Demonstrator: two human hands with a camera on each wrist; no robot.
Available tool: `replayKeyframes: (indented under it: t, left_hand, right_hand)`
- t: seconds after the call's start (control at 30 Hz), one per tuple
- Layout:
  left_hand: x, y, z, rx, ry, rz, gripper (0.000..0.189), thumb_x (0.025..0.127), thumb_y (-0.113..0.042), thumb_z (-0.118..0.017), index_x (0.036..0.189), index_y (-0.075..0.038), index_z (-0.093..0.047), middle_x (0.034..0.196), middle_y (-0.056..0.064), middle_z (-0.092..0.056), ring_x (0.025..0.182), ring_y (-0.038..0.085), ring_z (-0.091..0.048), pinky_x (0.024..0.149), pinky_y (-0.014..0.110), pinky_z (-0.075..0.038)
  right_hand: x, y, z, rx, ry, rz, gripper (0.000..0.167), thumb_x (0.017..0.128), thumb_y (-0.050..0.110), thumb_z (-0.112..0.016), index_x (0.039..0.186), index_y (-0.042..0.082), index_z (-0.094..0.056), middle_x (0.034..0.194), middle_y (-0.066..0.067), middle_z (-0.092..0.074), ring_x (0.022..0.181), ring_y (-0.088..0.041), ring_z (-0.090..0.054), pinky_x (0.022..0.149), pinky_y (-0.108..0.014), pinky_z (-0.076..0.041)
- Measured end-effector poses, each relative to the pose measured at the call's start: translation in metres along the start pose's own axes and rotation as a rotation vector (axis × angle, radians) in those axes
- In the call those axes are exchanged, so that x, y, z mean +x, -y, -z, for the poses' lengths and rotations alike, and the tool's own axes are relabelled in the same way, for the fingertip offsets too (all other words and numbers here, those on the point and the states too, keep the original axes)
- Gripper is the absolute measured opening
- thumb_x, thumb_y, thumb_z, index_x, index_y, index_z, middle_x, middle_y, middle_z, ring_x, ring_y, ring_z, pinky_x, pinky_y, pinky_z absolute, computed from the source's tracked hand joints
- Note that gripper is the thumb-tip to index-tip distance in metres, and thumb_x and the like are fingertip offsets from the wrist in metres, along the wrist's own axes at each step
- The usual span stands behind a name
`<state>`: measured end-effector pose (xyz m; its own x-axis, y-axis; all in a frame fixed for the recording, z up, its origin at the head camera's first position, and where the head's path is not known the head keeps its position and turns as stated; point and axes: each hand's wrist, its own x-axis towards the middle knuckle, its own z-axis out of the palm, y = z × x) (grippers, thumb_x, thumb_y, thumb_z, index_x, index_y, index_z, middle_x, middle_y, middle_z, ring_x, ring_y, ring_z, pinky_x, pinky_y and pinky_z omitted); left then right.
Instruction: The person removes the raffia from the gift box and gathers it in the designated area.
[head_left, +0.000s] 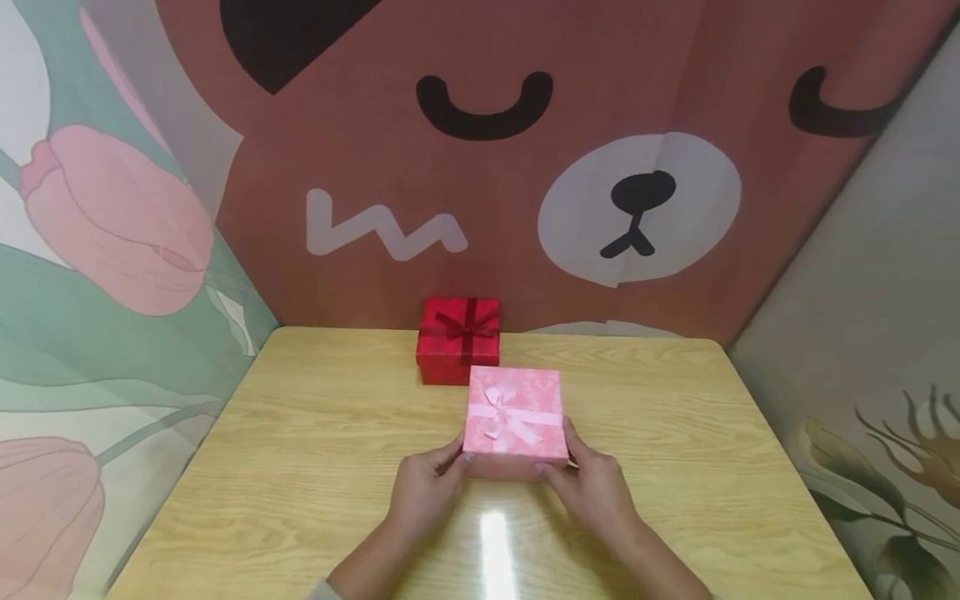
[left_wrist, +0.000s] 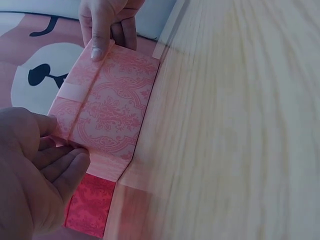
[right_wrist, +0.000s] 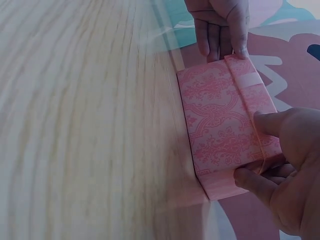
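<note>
A pink patterned gift box (head_left: 513, 408) with a pale ribbon and bow on its lid sits near the middle of the wooden table. My left hand (head_left: 425, 486) grips its left side, thumb on the front face by the lid's edge. On the opposite side my right hand (head_left: 600, 492) holds the box the same way, its thumb (left_wrist: 97, 52) on the front in the left wrist view. Both wrist views show the box's front panel (right_wrist: 215, 117) low against the tabletop. Just behind and to the left stands a red gift box (head_left: 457, 337) with a dark red bow, partly overlapped by the pink one.
The light wooden table (head_left: 315, 433) reaches back to a wall hanging with a brown bear face (head_left: 645, 217). A flower-patterned hanging (head_left: 120, 217) runs along the left edge, and a grey one with plants (head_left: 885, 317) along the right.
</note>
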<state>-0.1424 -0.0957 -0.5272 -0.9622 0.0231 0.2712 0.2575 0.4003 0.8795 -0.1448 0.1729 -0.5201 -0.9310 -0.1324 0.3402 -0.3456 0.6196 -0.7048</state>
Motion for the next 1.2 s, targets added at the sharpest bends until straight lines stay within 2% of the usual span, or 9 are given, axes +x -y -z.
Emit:
replayKeyframes:
  t: [0.43,0.57,0.6,0.7,0.8,0.93,1.03,1.13,1.2]
  left_hand:
    - [0.0,0.003,0.009,0.031,-0.035,0.0,0.034,0.093,-0.026,-0.08,0.124,-0.011,-0.075,0.117,-0.001,-0.074,0.111,0.013,-0.069,0.091,0.03,-0.059]
    - [0.002,0.004,0.01,0.041,-0.033,0.0,0.035,0.093,-0.028,-0.08,0.125,-0.012,-0.075,0.117,-0.002,-0.074,0.112,0.014,-0.069,0.091,0.03,-0.059]
    - [0.002,0.004,0.01,0.044,-0.032,0.004,0.036,0.093,-0.028,-0.081,0.125,-0.013,-0.075,0.117,-0.002,-0.074,0.112,0.014,-0.069,0.091,0.031,-0.059]
    - [-0.001,0.005,0.01,0.056,-0.029,0.01,0.038,0.091,-0.027,-0.083,0.125,-0.013,-0.075,0.116,-0.001,-0.074,0.111,0.015,-0.07,0.09,0.031,-0.059]
    - [-0.006,0.005,0.009,0.073,-0.037,0.007,0.037,0.089,-0.023,-0.084,0.123,-0.012,-0.076,0.113,0.0,-0.075,0.108,0.016,-0.071,0.088,0.03,-0.06]
    - [-0.009,0.007,0.007,0.096,-0.054,-0.006,0.035,0.089,-0.021,-0.085,0.121,-0.012,-0.077,0.111,0.0,-0.075,0.106,0.015,-0.072,0.086,0.028,-0.061]
    - [-0.009,0.007,0.006,0.095,-0.069,-0.021,0.034,0.089,-0.02,-0.084,0.121,-0.011,-0.077,0.111,0.0,-0.076,0.106,0.015,-0.072,0.085,0.026,-0.061]
    - [-0.006,0.005,0.006,0.085,-0.085,-0.038,0.033,0.089,-0.019,-0.084,0.12,-0.01,-0.077,0.111,0.001,-0.076,0.105,0.016,-0.072,0.084,0.025,-0.061]
    - [-0.004,0.005,0.006,0.082,-0.094,-0.05,0.033,0.089,-0.019,-0.084,0.12,-0.01,-0.077,0.111,0.001,-0.076,0.105,0.016,-0.072,0.083,0.025,-0.06]
  right_hand:
    - [0.01,0.003,-0.005,0.063,0.047,-0.078,0.086,0.086,0.035,-0.086,0.156,0.007,-0.044,0.128,-0.014,-0.07,0.096,-0.019,-0.076,0.075,-0.02,-0.061]
    - [0.012,0.002,-0.005,-0.018,0.037,-0.072,0.087,0.086,0.043,-0.085,0.156,0.009,-0.046,0.125,-0.01,-0.072,0.094,-0.021,-0.077,0.076,-0.026,-0.063]
    - [0.011,0.002,-0.005,-0.034,0.036,-0.07,0.087,0.086,0.045,-0.084,0.156,0.009,-0.046,0.126,-0.01,-0.072,0.083,-0.018,-0.077,0.073,-0.026,-0.063]
    - [0.008,0.0,-0.006,-0.068,0.046,-0.061,0.087,0.087,0.048,-0.082,0.156,0.008,-0.045,0.132,-0.014,-0.067,0.049,-0.004,-0.058,0.06,-0.025,-0.058]
    - [0.003,-0.001,-0.007,-0.059,0.061,-0.066,0.087,0.088,0.048,-0.081,0.156,0.006,-0.045,0.138,-0.019,-0.059,0.039,0.004,-0.02,0.053,-0.022,-0.05]
    - [-0.001,-0.004,-0.01,-0.053,0.048,-0.054,0.087,0.088,0.048,-0.081,0.155,0.005,-0.046,0.139,-0.02,-0.057,0.042,0.011,-0.014,0.061,-0.022,-0.053]
    - [0.0,-0.004,-0.011,-0.049,0.028,-0.027,0.085,0.088,0.047,-0.081,0.154,0.005,-0.047,0.137,-0.018,-0.059,0.042,0.012,-0.015,0.077,-0.032,-0.063]
    - [0.003,-0.004,-0.01,-0.051,0.001,0.001,0.084,0.088,0.047,-0.082,0.153,0.006,-0.049,0.133,-0.016,-0.063,0.044,0.012,-0.016,0.092,-0.044,-0.06]
    - [0.005,-0.004,-0.009,-0.047,-0.01,0.014,0.084,0.087,0.046,-0.082,0.153,0.005,-0.049,0.132,-0.016,-0.064,0.044,0.011,-0.018,0.095,-0.046,-0.059]
